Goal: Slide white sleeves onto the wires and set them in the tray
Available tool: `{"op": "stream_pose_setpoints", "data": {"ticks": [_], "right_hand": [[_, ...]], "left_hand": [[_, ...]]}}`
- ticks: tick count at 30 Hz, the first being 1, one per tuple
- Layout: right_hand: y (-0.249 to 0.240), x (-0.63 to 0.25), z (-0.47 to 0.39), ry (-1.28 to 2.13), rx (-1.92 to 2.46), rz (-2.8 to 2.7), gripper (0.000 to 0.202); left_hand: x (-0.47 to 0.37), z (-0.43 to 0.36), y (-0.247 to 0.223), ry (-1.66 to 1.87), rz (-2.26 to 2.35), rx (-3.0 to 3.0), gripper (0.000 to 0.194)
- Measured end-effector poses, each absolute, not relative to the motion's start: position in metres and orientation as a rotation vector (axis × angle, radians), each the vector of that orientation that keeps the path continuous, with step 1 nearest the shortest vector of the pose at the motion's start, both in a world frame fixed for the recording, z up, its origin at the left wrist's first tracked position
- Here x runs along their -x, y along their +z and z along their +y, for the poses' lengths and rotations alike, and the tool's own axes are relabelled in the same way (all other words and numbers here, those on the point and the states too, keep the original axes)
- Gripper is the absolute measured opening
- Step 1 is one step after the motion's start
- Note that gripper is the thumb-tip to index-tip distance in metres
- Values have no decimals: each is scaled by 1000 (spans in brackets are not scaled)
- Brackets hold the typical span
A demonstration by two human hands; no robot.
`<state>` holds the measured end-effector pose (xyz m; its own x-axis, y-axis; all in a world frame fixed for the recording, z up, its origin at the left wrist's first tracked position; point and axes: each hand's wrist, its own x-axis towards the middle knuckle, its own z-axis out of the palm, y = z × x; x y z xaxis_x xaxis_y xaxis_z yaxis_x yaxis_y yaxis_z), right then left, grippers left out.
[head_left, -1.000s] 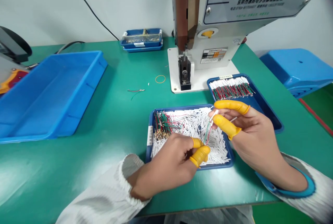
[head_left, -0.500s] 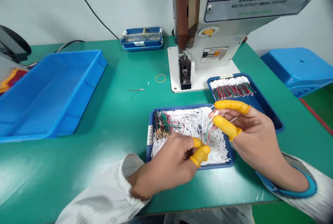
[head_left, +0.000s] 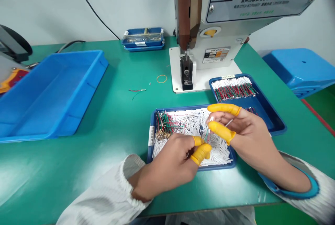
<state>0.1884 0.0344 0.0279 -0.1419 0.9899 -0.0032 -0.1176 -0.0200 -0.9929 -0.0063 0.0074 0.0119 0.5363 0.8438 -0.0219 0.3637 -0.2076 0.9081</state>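
Observation:
My left hand [head_left: 178, 158], with yellow finger cots on thumb and forefinger, pinches the lower end of a few thin wires [head_left: 207, 136] over the front tray. My right hand [head_left: 243, 130], also in yellow cots, is closed on a small white sleeve [head_left: 211, 119] at the upper end of these wires. Another white sleeve [head_left: 229, 123] sticks out among its fingers. Below both hands, the blue tray [head_left: 232, 164] holds many loose white sleeves [head_left: 188, 117] and, at its left, a bundle of red, green and black wires [head_left: 163, 124] with brass-coloured ends.
Behind the right hand, a second blue tray [head_left: 269, 113] holds rows of sleeved wires [head_left: 235, 88]. A press machine [head_left: 186, 71] stands at the back. A large blue bin [head_left: 52, 92] is at left; a wire piece [head_left: 137, 90] and rubber band [head_left: 161, 79] lie on the table.
My right hand has moved left and slightly down, closer to my left hand, and less wire shows between them. My left hand has hardly moved.

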Motion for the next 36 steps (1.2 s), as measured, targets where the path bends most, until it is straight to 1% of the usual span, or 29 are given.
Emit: {"op": "stream_pose_setpoints", "data": {"ticks": [2,6,7,12,15,17,20,24,26,30,34,36], "right_hand": [[28,-187,34,1464,1062,-1216,35],[28,-186,33,1560,1035,-1228,18],[28,-186,33,1577,1031,-1217,18],[30,-187,37,1742,989,-1111,29],[30,-189,38,1827,940,-1125,25],[28,-190,37,1824,927,-1138,21],[25,-193,36,1734,918,-1142,17],[23,-193,35,1627,916,-1162,24],[24,-191,35,1600,950,-1170,24],[27,-189,37,1598,1006,-1147,17],[29,-188,37,1639,986,-1144,24],[28,-188,37,1656,983,-1158,21]], "left_hand": [[7,8,11,657,1012,-1781,27],[10,8,8,726,995,-1725,27],[11,8,7,738,984,-1708,28],[13,3,1,798,911,-1585,26],[13,4,1,847,883,-1630,25],[13,5,2,862,900,-1640,25],[14,8,3,849,931,-1601,28],[14,10,2,826,920,-1581,29],[14,10,1,820,906,-1585,29],[14,9,1,809,900,-1577,35],[14,8,2,797,896,-1486,36],[13,8,3,791,903,-1455,37]]}}
